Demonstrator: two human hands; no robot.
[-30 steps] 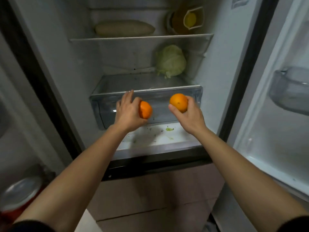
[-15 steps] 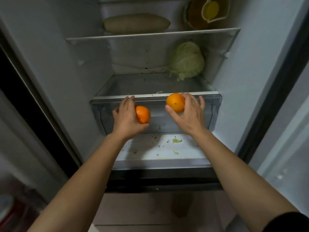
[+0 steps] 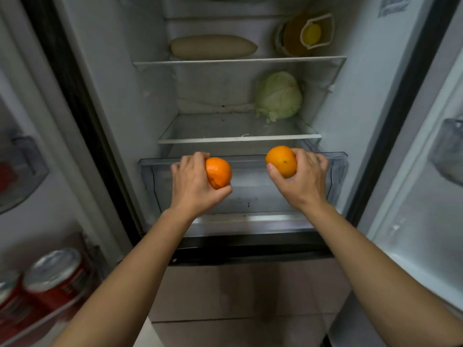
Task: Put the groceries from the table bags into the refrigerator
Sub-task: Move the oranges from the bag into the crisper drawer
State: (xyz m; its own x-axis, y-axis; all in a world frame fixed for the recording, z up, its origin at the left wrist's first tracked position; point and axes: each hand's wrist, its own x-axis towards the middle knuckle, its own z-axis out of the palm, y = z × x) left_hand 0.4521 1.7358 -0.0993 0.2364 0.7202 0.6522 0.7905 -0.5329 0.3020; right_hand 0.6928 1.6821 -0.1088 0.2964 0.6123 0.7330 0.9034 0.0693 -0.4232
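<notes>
The refrigerator stands open in front of me. My left hand (image 3: 193, 184) holds an orange (image 3: 218, 172), with its fingertips hooked over the top rim of the clear crisper drawer (image 3: 250, 194). My right hand (image 3: 302, 179) holds a second orange (image 3: 281, 161), and its fingers also rest on the drawer's rim. The drawer is pulled out a little from under the lowest glass shelf (image 3: 238, 140). Its inside is mostly hidden behind the front wall.
A cabbage (image 3: 279, 96) sits at the back right of the lower shelf. Above it lie a long pale vegetable (image 3: 213, 47) and a jug with a yellow lid (image 3: 307, 35). Red cans (image 3: 53, 279) fill the left door rack. A clear bin (image 3: 448, 151) hangs on the right door.
Both hands, each with its orange, have taken hold of the drawer's rim and the drawer has slid out toward me. The camera has tilted, so more of the shelves and left door shows.
</notes>
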